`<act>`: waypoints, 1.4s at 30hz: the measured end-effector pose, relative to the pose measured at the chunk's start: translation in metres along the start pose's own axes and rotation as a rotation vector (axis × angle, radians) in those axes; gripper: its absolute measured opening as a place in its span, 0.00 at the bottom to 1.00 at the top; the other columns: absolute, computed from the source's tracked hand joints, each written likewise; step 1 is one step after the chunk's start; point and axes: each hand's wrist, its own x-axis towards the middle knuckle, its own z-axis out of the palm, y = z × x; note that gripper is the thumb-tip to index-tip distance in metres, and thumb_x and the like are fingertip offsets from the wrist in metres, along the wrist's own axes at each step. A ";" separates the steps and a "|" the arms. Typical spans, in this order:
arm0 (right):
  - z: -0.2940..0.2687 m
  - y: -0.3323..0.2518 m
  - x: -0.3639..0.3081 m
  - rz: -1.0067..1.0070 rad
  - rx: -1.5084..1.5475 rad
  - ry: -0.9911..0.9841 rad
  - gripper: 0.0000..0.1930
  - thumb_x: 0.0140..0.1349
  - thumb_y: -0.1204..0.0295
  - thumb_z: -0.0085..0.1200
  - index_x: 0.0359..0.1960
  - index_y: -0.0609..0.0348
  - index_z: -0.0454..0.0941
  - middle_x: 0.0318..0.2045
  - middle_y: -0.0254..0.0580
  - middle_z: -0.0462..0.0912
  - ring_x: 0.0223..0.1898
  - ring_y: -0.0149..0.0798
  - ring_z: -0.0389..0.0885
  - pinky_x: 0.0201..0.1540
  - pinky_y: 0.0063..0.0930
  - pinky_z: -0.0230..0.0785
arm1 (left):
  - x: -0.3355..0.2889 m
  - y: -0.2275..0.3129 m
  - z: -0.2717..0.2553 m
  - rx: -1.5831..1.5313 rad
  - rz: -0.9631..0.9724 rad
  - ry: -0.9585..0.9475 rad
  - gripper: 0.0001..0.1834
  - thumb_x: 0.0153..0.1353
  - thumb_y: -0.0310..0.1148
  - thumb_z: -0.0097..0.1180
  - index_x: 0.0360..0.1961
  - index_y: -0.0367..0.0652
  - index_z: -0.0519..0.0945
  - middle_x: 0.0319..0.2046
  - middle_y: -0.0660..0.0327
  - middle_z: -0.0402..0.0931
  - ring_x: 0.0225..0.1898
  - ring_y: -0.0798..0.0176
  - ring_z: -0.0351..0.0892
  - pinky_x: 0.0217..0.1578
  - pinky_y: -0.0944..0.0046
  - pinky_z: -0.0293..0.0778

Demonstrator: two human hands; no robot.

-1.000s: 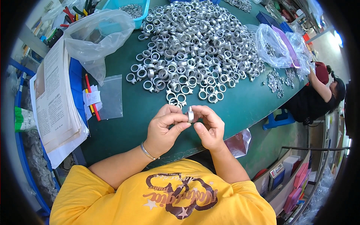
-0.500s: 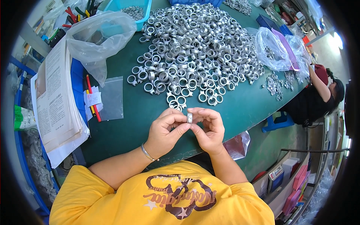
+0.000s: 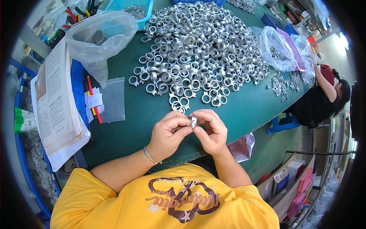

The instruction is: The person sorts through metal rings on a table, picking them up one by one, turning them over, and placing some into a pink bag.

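Between my two hands I hold a small silver metal ring clamp (image 3: 194, 122), its narrow edge facing up with a rounded mark or hole showing on it. The fingertips and thumb of my left hand (image 3: 166, 135) pinch it from the left. On its other side, my right hand (image 3: 212, 134) grips it between thumb and curled fingers. Both hands are just above the green tabletop (image 3: 129, 143), near its front edge. Right beyond my fingers lies a large heap of similar metal rings (image 3: 202, 45), many with small lugs, the nearest few loose and overlapping.
At left are a stack of printed papers (image 3: 57, 103), a red pen (image 3: 94, 100), a clear plastic bag (image 3: 103, 38) and a turquoise basket (image 3: 146, 17) of small parts. Small metal pieces (image 3: 279, 86) lie at right near another bag (image 3: 278, 49). A person (image 3: 324, 97) sits beyond.
The ring clamp has turned slightly between my fingers, so its edge shows a rounded mark more plainly. My hands have barely shifted.
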 end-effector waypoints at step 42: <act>0.008 0.003 -0.004 -0.053 0.120 0.170 0.21 0.47 0.88 0.57 0.41 0.63 0.63 0.42 0.53 0.73 0.37 0.36 0.78 0.41 0.23 0.72 | 0.003 0.005 0.000 -0.256 -0.188 0.133 0.07 0.58 0.23 0.50 0.37 0.31 0.76 0.31 0.58 0.78 0.32 0.70 0.78 0.36 0.73 0.74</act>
